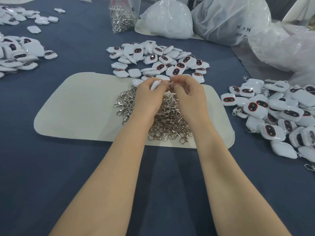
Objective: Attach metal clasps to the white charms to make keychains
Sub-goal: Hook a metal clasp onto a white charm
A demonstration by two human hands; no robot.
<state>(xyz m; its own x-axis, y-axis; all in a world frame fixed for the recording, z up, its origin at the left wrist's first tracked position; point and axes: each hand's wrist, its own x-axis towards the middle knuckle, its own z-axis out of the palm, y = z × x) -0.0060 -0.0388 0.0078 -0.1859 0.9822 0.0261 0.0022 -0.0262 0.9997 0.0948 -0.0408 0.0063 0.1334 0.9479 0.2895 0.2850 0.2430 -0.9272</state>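
Note:
My left hand [148,94] grips a white charm [155,84] above a heap of metal clasps [163,120] on a cream mat [76,106]. Close beside it, my right hand [188,92] pinches one metal clasp [171,86] against the edge of that charm. The two hands nearly touch at the fingertips. Just beyond them lies a pile of loose white charms [158,60] with dark red-rimmed ovals.
A heap of charms with clasps on them [279,113] lies at the right. More charms [18,53] lie at the far left. A clear bag of clasps [121,16] and big white plastic bags [230,19] stand at the back on the blue cloth [51,167].

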